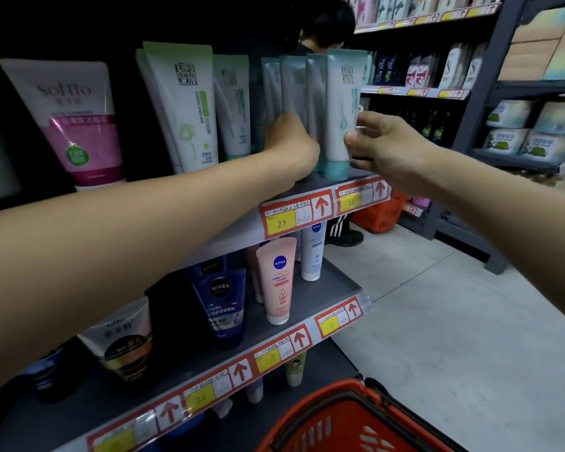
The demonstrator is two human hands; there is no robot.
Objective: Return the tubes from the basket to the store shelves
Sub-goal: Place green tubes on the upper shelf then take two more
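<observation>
A white tube with a teal cap (340,109) stands upright at the right end of the upper shelf (287,200). My right hand (385,145) pinches its lower part between thumb and fingers. My left hand (287,138) reaches in among the row of grey-teal tubes (294,86) just left of it, fingers curled against them. The red basket (349,422) sits at the bottom edge, below the shelves; its inside is mostly out of view.
Green-topped tubes (183,102) and a pink tube (79,125) stand further left. The lower shelf holds Nivea tubes (278,278). A person (327,31) stands behind the shelf end, beside another red basket (379,213) on the floor. Stocked shelves (437,89) line the right aisle.
</observation>
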